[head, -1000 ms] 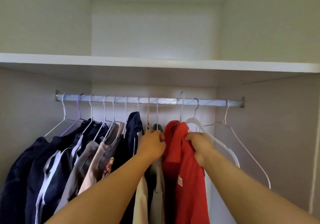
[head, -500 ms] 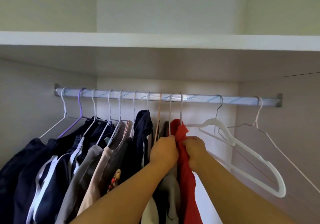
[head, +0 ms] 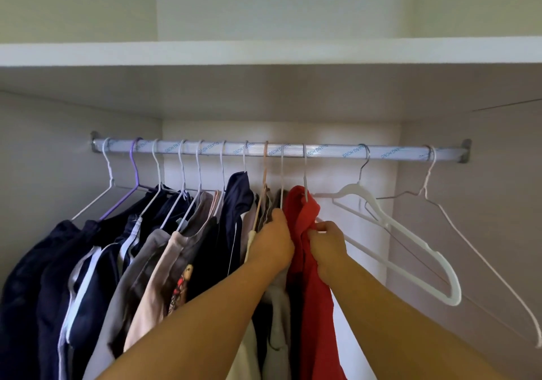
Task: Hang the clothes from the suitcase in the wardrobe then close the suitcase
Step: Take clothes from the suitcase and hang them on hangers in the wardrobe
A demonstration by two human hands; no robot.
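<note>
Red garment (head: 303, 212): on a thin hanger hooked over the rail (head: 322, 151), last in the filled row and pressed against a grey garment (head: 277, 306); collar bunched, probably the reason for the handling.
Right hand (head: 327, 241): thumb and curled fingers pinched on the red cloth just below the collar, likely to tug it square on the hanger.
Left hand (head: 272, 244): knuckles toward the camera, thumb up along the line between grey and red; fingers buried in fabric (grip impossible to tell), perhaps holding the neighbours aside for room.
Spare hangers: white plastic hanger (head: 396, 233) and wire hanger (head: 440, 212), bare, further right on the rail, handy for further pieces.
Dark clothes (head: 88, 262): packed along the left of the rail.
Suitcase: out of view; closing judged not yet reached.
</note>
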